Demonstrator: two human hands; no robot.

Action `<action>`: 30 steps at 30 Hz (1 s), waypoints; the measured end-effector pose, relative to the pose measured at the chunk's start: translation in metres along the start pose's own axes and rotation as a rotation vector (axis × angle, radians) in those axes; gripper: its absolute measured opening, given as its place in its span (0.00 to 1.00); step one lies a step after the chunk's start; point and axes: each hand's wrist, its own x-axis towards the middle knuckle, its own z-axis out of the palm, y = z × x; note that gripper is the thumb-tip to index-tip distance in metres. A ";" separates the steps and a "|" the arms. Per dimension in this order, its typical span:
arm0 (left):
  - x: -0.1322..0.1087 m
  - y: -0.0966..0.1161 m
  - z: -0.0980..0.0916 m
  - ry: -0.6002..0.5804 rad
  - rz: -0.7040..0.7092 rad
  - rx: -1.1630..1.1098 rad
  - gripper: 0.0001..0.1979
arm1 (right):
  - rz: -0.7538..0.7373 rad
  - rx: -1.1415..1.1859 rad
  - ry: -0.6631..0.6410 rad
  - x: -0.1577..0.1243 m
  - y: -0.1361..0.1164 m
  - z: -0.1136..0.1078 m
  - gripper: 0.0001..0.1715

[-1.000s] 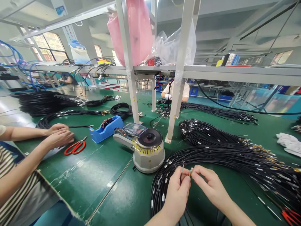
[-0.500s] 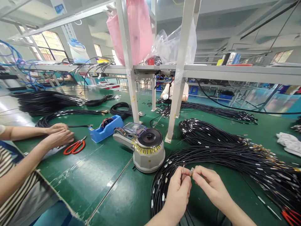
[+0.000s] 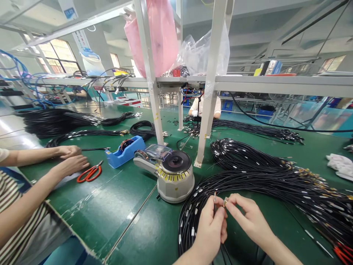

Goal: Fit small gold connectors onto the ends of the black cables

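Note:
My left hand [image 3: 211,228] is closed on a thin black cable [image 3: 214,200], whose copper-coloured tip points up above the fingers. Close beside it, my right hand [image 3: 245,213] pinches a small metallic piece [image 3: 225,200] between thumb and forefinger; its exact kind is too small to tell. The fingertips of both hands nearly meet. Behind and around them curves a large bundle of black cables [image 3: 248,180] with white labels and brass-coloured ends at the right. More cable hangs below my hands.
Left of my hands stands a round tape dispenser [image 3: 175,180], with a blue tape holder [image 3: 124,151] beyond it. Orange-handled scissors [image 3: 89,173] lie near a co-worker's hands [image 3: 71,158]. Shelf posts [image 3: 205,121] rise from the green table [image 3: 132,224]. Red-handled pliers [image 3: 343,254] lie at the lower right.
The small metallic piece in my right hand has turned slightly, and my hands stay close together. The co-worker's hands have shifted a little. The view has moved slightly.

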 end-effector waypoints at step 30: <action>0.001 0.002 -0.001 0.200 -0.035 -0.130 0.14 | 0.125 0.220 -0.151 0.002 0.002 0.010 0.16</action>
